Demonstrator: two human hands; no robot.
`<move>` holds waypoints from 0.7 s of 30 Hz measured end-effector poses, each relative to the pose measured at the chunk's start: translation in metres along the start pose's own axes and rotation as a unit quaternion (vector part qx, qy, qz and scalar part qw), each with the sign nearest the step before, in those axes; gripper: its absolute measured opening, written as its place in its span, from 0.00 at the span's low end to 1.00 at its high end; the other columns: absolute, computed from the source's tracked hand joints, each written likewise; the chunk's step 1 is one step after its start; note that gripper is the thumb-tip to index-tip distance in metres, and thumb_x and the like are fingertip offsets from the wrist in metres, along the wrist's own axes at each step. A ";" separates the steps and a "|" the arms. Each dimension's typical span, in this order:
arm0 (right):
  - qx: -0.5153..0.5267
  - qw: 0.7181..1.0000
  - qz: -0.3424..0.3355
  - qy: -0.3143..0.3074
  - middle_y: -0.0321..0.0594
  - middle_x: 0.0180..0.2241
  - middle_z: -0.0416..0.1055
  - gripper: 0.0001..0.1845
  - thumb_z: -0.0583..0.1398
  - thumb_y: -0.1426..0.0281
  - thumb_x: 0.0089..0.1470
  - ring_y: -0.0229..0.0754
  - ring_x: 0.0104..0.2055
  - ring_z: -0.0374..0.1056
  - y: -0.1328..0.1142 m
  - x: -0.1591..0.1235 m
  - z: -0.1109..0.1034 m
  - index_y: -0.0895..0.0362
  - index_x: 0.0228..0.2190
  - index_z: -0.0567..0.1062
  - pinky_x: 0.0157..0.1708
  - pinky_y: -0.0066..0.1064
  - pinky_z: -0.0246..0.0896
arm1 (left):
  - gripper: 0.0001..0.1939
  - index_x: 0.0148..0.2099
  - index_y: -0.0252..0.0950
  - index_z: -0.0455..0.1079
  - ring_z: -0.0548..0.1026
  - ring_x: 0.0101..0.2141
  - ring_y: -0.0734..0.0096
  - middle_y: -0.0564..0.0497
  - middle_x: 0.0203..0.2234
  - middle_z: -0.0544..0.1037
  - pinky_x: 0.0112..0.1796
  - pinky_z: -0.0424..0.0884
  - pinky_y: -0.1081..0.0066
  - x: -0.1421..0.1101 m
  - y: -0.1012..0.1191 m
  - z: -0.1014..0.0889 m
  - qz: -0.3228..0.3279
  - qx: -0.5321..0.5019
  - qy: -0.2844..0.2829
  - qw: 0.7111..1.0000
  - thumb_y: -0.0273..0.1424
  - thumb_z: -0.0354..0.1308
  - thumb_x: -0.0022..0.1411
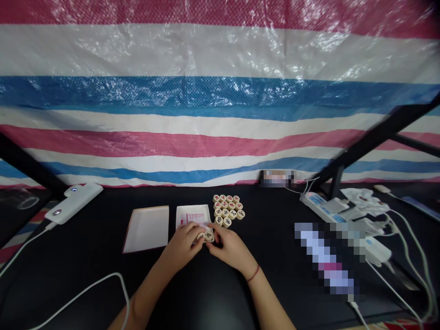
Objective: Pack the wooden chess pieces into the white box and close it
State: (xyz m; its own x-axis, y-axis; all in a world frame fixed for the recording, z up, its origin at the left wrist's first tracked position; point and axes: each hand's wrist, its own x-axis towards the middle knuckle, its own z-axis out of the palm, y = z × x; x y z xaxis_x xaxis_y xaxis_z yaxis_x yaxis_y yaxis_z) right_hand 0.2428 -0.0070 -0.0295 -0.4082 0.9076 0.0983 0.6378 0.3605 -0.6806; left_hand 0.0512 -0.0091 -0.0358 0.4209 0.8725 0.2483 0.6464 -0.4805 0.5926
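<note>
A shallow white box [178, 211] sits on the black worktop [213, 293], a folded sheet of paper [192, 218] with pink lines lying inside it. The left hand [185, 239] reaches over the box's near side, its fingers bent and close together around a round game piece [200, 236]; whether they pinch it or merely touch it, I cannot tell. Another piece [208, 235], marked with a dark character, lies just beside it in the near right corner. The right hand [227, 243] (a thin reddish band [254, 273] circles its wrist) has its thumb and forefinger parted at the box's right edge, though how firmly they press is unclear. Just beyond that hand, more pieces [225, 213] stand in close rows, the far ones lettered in red, the near ones dark. Left of the box, a little apart, rests an open lid [147, 229]. A power strip [318, 208] and white cables [405, 236] occupy the right side, before a striped sheet [192, 142].
</note>
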 end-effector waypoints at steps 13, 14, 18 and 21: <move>0.004 0.979 -0.046 0.201 0.40 0.33 0.72 0.10 0.57 0.72 0.53 0.39 0.31 0.67 0.002 -0.004 -0.017 0.56 0.39 0.73 0.33 0.29 0.64 | 0.10 0.41 0.38 0.74 0.76 0.37 0.69 0.50 0.36 0.78 0.40 0.73 0.69 0.002 0.008 0.003 -0.155 -0.252 0.138 0.945 0.36 0.56 0.60; 0.001 0.976 -0.030 0.214 0.41 0.35 0.72 0.10 0.57 0.72 0.53 0.39 0.31 0.67 0.009 -0.006 -0.024 0.56 0.38 0.73 0.33 0.29 0.64 | 0.10 0.40 0.38 0.74 0.76 0.37 0.69 0.49 0.37 0.78 0.40 0.73 0.69 0.002 0.005 0.003 -0.171 -0.274 0.146 0.935 0.36 0.57 0.59; -0.024 0.979 0.040 0.199 0.42 0.35 0.72 0.11 0.57 0.71 0.51 0.39 0.28 0.65 0.035 -0.014 -0.039 0.57 0.38 0.75 0.32 0.30 0.63 | 0.14 0.43 0.37 0.73 0.78 0.36 0.70 0.49 0.39 0.77 0.39 0.75 0.70 0.004 0.001 0.003 -0.216 -0.328 0.163 0.905 0.35 0.60 0.54; -0.052 0.982 0.084 0.164 0.41 0.33 0.72 0.10 0.58 0.69 0.50 0.38 0.26 0.65 0.047 -0.017 -0.038 0.57 0.36 0.75 0.31 0.30 0.62 | 0.15 0.44 0.38 0.73 0.77 0.35 0.70 0.48 0.39 0.77 0.39 0.75 0.70 0.003 0.002 0.003 -0.208 -0.313 0.166 0.912 0.35 0.60 0.54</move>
State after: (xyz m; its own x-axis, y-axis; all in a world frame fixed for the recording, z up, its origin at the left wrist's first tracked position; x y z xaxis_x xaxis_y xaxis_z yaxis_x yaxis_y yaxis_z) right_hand 0.3044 0.0024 -0.0356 -0.0708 0.9702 0.2317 0.7477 0.2053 -0.6315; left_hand 0.0557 -0.0072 -0.0362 -0.0607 0.9964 0.0594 0.1735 -0.0481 0.9837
